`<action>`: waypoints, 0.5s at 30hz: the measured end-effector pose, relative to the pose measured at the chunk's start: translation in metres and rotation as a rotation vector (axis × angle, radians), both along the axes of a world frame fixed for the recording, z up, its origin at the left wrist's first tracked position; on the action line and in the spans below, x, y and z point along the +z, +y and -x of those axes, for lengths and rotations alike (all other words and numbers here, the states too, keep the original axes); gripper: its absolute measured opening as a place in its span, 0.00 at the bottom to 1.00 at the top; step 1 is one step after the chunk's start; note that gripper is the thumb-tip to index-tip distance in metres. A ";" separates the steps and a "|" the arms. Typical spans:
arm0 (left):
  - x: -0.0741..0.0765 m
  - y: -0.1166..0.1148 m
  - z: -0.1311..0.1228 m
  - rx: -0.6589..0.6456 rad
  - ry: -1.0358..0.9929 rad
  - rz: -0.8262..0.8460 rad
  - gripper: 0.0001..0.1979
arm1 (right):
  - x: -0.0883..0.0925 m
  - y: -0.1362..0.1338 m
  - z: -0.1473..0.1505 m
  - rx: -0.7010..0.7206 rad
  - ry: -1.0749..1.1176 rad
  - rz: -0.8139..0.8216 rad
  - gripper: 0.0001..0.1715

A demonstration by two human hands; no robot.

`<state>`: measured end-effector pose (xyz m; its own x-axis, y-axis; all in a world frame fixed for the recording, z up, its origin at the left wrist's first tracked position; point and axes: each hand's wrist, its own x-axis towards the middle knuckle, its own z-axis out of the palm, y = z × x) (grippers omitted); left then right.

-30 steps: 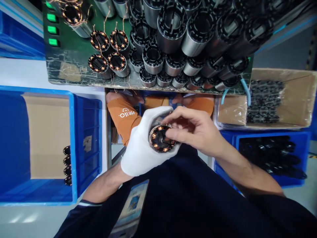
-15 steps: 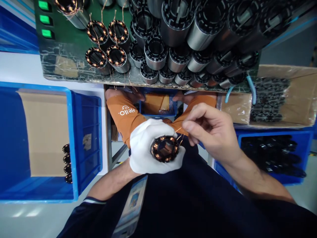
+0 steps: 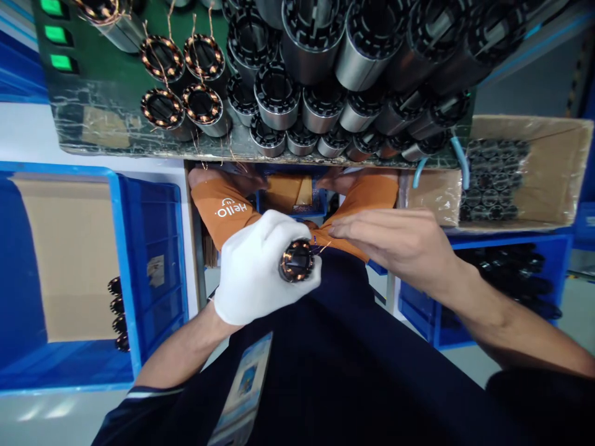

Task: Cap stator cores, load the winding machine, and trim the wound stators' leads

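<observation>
My left hand (image 3: 258, 267), in a white glove, is wrapped round a wound stator (image 3: 295, 261) with copper coils, held over my lap with its open end tilted to the right. My bare right hand (image 3: 395, 241) is just right of it, thumb and fingers pinched on thin copper wire leads (image 3: 321, 248) that come out of the stator's end. Most of the stator's steel body is hidden inside the glove.
A green bench top (image 3: 116, 74) carries several bare steel stators (image 3: 320, 62) and wound ones (image 3: 186, 80). Beyond it a co-worker's orange sleeves (image 3: 223, 207) show. A blue crate (image 3: 144, 248) lined with cardboard sits left; a cardboard box (image 3: 534, 179) and blue crate (image 3: 506, 279) of parts sit right.
My right hand left the stator's bore, pinched the wire leads and drew them out to the right. My left hand turned the stator so its open end faces more sideways.
</observation>
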<state>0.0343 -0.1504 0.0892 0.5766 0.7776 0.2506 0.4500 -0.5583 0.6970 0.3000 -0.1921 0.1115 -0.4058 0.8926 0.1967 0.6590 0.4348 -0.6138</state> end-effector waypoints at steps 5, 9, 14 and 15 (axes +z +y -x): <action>-0.007 -0.002 -0.001 -0.053 0.188 -0.177 0.12 | 0.008 -0.002 0.021 0.026 0.003 0.286 0.36; 0.000 -0.004 -0.004 -0.082 0.149 -0.110 0.13 | 0.013 0.002 0.027 0.124 -0.027 0.531 0.14; 0.007 0.008 0.003 -0.043 -0.235 0.062 0.19 | 0.033 0.018 0.015 0.230 0.208 0.505 0.14; 0.006 0.012 0.004 -0.020 -0.305 0.172 0.20 | 0.039 0.021 0.013 0.256 0.249 0.491 0.14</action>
